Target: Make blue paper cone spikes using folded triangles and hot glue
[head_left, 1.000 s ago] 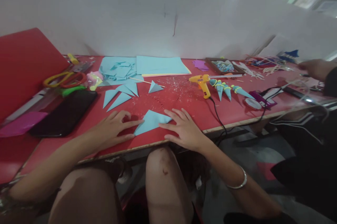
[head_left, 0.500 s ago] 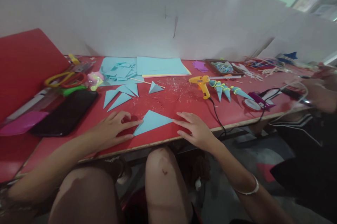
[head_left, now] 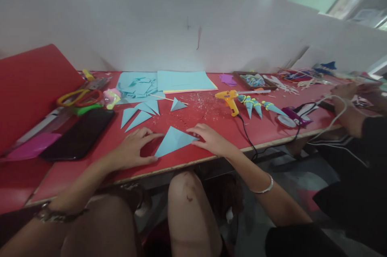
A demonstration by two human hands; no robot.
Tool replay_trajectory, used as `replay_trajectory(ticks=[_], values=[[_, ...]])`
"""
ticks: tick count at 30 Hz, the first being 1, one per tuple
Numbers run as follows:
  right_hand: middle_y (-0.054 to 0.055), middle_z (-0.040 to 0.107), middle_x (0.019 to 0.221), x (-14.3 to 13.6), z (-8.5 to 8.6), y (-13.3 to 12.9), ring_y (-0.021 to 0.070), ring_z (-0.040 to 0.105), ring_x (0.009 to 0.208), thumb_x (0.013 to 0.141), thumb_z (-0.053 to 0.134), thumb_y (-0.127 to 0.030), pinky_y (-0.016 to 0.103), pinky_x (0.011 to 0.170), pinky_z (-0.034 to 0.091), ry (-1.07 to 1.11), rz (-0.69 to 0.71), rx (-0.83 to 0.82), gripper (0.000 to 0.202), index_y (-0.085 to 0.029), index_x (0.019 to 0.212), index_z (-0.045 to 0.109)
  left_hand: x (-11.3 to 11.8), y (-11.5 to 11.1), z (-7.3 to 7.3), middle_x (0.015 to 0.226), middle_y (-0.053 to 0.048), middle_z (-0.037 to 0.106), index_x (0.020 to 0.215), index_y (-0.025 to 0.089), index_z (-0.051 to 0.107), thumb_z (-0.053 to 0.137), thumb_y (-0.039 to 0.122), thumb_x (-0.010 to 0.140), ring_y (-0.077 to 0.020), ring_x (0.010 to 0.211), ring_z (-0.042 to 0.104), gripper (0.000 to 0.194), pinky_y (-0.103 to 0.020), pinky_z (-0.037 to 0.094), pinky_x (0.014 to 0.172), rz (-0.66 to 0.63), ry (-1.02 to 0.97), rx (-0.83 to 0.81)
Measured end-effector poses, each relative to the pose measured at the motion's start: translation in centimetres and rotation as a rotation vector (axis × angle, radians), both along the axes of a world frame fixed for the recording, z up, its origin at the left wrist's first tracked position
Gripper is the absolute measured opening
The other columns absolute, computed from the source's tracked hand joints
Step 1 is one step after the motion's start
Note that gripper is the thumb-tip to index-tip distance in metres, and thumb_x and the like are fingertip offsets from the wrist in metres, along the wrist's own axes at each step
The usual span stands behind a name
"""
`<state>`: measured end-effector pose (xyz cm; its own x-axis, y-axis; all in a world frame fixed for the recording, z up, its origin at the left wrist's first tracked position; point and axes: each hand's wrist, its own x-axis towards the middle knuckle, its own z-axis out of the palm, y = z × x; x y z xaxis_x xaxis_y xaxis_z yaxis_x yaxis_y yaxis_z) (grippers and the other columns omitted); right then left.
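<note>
Our left hand [head_left: 131,148] lies open beside a blue paper triangle [head_left: 173,143] on the red table [head_left: 198,118], our right [head_left: 211,140] at its tip, grip unclear; beyond, trimmed cones [head_left: 273,107] look finished, smaller triangles [head_left: 139,120] untrimmed, cut pieces [head_left: 142,86] unassembled.

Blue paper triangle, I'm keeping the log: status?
Left hand open beside it. Right hand at its right tip. Blue paper triangle on red table. Yellow glue gun clear of both.
</note>
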<state>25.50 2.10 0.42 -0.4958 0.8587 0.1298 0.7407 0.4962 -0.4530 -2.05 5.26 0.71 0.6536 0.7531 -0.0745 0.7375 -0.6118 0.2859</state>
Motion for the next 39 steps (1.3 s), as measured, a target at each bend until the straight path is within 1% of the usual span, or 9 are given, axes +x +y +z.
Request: replay_trajectory(ticks=[5, 12, 15, 19, 23, 28, 33, 37, 39], values=[[0.011, 0.058, 0.098, -1.3, -0.3, 0.7, 0.0186, 0.053, 0.095, 0.087, 0.046, -0.018, 0.032, 0.085, 0.041, -0.176, -0.045, 0.052, 0.024, -0.011, 0.107, 0.058, 0.5, -0.3, 0.2, 0.109, -0.008, 0.051, 0.133, 0.022, 0.042, 0.051, 0.066, 0.069, -0.0245, 0.101, 0.050, 0.079, -0.038, 0.040, 0.090, 0.070, 0.009, -0.023], [0.004, 0.054, 0.086, -1.4, 1.3, 2.3, 0.0125, 0.051, 0.081, 0.085, 0.048, -0.021, 0.026, 0.077, 0.041, 0.227, -0.015, 0.012, 0.011, -0.014, 0.079, 0.055, 0.8, -0.4, -1.2, 0.128, -0.013, 0.043, 0.142, 0.022, 0.016, 0.055, 0.057, 0.072, -0.0262, 0.108, 0.051, 0.088, -0.038, 0.043, 0.088, 0.229, -0.228, 0.198], [-0.001, 0.054, 0.073, -2.0, 2.8, 4.2, 0.0101, 0.052, 0.067, 0.083, 0.050, -0.026, 0.024, 0.067, 0.041, 0.463, -0.058, -0.055, 0.013, -0.016, 0.075, 0.051, 0.9, -0.6, -1.2, 0.128, -0.014, 0.042, 0.139, 0.022, 0.023, 0.053, 0.050, 0.077, -0.0292, 0.114, 0.047, 0.074, -0.043, 0.041, 0.093, 0.258, -0.304, 0.446], [-0.003, 0.052, 0.061, -3.8, 3.9, 6.9, 0.0071, 0.050, 0.051, 0.082, 0.052, -0.027, 0.021, 0.053, 0.040, 0.585, -0.162, -0.196, 0.015, -0.016, 0.072, 0.050, 1.7, -0.9, 0.2, 0.129, -0.011, 0.045, 0.132, 0.027, 0.037, 0.053, 0.047, 0.078, -0.0308, 0.120, 0.043, 0.060, -0.044, 0.035, 0.099, 0.111, -0.184, 0.624], [-0.005, 0.053, 0.059, -5.7, 3.5, 8.9, 0.0049, 0.049, 0.045, 0.081, 0.052, -0.018, 0.019, 0.050, 0.042, 0.786, -0.187, -0.327, 0.007, -0.017, 0.076, 0.048, 3.8, -0.6, 2.6, 0.132, -0.012, 0.046, 0.130, 0.026, 0.045, 0.048, 0.037, 0.083, -0.0331, 0.122, 0.040, 0.048, -0.048, 0.030, 0.099, 0.137, -0.114, 0.742], [-0.007, 0.052, 0.061, -6.0, 2.5, 10.4, 0.0044, 0.049, 0.048, 0.080, 0.054, -0.018, 0.019, 0.054, 0.044, 1.015, -0.217, -0.429, 0.006, -0.019, 0.086, 0.051, 5.8, 0.6, 4.3, 0.125, -0.013, 0.052, 0.121, 0.024, 0.054, 0.038, 0.023, 0.086, -0.0306, 0.105, 0.053, 0.039, -0.043, 0.038, 0.084, 0.272, -0.056, 0.621], [-0.003, 0.052, 0.071, -5.5, 1.7, 11.0, 0.0067, 0.050, 0.063, 0.081, 0.053, -0.037, 0.018, 0.060, 0.045, 1.084, -0.065, -0.403, 0.018, -0.021, 0.088, 0.054, 5.4, 1.9, 5.1, 0.080, -0.006, 0.061, 0.083, 0.018, 0.062, 0.033, 0.031, 0.086, -0.0181, 0.068, 0.054, 0.032, -0.029, 0.029, 0.057, 0.466, -0.053, 0.391], [-0.003, 0.049, 0.072, -5.4, 0.9, 11.5, 0.0065, 0.043, 0.063, 0.072, 0.059, -0.046, 0.017, 0.058, 0.040, 1.084, -0.047, -0.318, 0.029, -0.020, 0.083, 0.054, 4.7, 3.3, 4.9, 0.057, 0.001, 0.048, 0.069, 0.016, 0.055, 0.039, 0.034, 0.079, -0.0115, 0.055, 0.042, 0.026, -0.025, 0.025, 0.053, 0.418, -0.307, 0.246], [-0.004, 0.045, 0.068, -5.4, 0.5, 11.7, 0.0064, 0.040, 0.060, 0.071, 0.058, -0.050, 0.018, 0.057, 0.037, 1.080, -0.022, -0.307, 0.032, -0.019, 0.077, 0.052, 4.7, 3.8, 4.4, 0.052, 0.004, 0.041, 0.072, 0.017, 0.056, 0.041, 0.038, 0.077, -0.0112, 0.052, 0.037, 0.026, -0.025, 0.025, 0.050, 0.384, -0.392, 0.172]])
